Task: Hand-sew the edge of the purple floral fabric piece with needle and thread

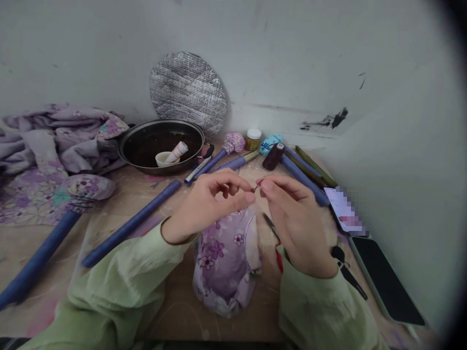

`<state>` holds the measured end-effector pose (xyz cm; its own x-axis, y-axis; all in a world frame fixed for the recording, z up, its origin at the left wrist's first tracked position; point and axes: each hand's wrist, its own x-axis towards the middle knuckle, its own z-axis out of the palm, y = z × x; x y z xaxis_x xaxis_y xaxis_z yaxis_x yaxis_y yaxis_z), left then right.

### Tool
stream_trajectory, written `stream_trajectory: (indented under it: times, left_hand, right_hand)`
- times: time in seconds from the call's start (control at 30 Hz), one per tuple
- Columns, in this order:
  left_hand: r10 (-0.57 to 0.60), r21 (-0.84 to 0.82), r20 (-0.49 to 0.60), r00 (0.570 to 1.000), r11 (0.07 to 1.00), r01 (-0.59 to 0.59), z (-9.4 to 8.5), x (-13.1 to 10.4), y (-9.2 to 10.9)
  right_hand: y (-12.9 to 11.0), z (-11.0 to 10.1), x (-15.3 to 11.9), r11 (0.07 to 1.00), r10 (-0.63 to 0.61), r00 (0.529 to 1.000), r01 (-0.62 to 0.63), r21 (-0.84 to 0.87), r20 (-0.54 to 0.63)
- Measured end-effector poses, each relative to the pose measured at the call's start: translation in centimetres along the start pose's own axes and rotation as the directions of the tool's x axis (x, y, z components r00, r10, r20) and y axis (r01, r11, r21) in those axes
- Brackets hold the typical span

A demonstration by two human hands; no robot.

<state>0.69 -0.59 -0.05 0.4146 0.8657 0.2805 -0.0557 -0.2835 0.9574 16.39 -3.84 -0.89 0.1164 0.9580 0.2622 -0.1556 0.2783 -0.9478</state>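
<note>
My left hand [215,201] and my right hand [294,214] meet above the table, each with thumb and forefinger pinched. Between their fingertips is a thin, dark, needle-like piece [257,187], too small to make out fully. What exactly the left fingertips grip is hidden. Below them lies a purple flowered cloth piece [226,267] with a pale gathered edge, touched by neither hand as far as I can see. Beside my right wrist, scissors [270,223] with a red handle are partly covered. A spool of dark thread [273,156] stands behind my hands.
At the back left sits a dark pan [126,141] holding a small white cup [160,159]. Blue-wrapped sticks [131,223] lie around, some with cloth-wrapped heads [87,187]. Crumpled flowered fabric [36,146] fills the left. Two phones [386,282] lie right, near the wall.
</note>
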Motion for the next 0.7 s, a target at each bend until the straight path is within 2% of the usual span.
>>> stream_trajectory:
  times: [0.17, 0.3, 0.47, 0.7]
  left_hand:
    - [-0.032, -0.073, 0.068, 0.997, 0.997, 0.037, 0.12, 0.06, 0.03]
    - [-0.027, -0.118, 0.039, 0.999, 0.992, 0.031, 0.07, 0.09, -0.19]
    - [0.010, -0.007, 0.000, 1.000, 1.000, -0.010, -0.17, 0.18, -0.36]
    - [0.128, 0.174, -0.031, 0.991, 0.977, -0.120, -0.65, 0.27, -0.39]
  right_hand:
    - [0.42, 0.15, 0.18, 0.999, -0.052, 0.999, 0.052, -0.006, 0.017]
    - [0.37, 0.31, 0.18, 0.993, -0.090, 0.996, 0.089, -0.079, -0.011]
    - [0.00, 0.37, 0.11, 0.972, -0.140, 0.990, 0.134, -0.195, -0.016]
    - [-0.35, 0.42, 0.24, 0.959, -0.094, 0.995, 0.087, -0.269, -0.014]
